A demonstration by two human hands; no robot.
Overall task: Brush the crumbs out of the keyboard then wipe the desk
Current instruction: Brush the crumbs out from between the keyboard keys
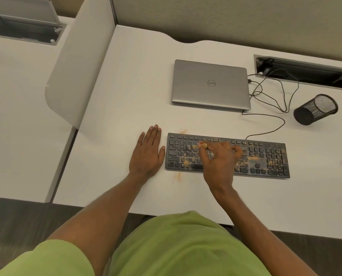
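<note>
Brushing barely started: your right hand (219,159) pinches a small tan-handled brush (195,146) on the flat black keyboard (262,166), centre frame. Orange crumbs (252,158) cover the keys. Your left hand (147,154) lies flat beside it, fingers together. The white desk (126,92) looks unwiped.

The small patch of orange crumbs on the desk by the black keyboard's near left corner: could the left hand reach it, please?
Probably yes: the left hand lies flat on the white desk just left of the orange crumb patch, with nothing between them.
</note>
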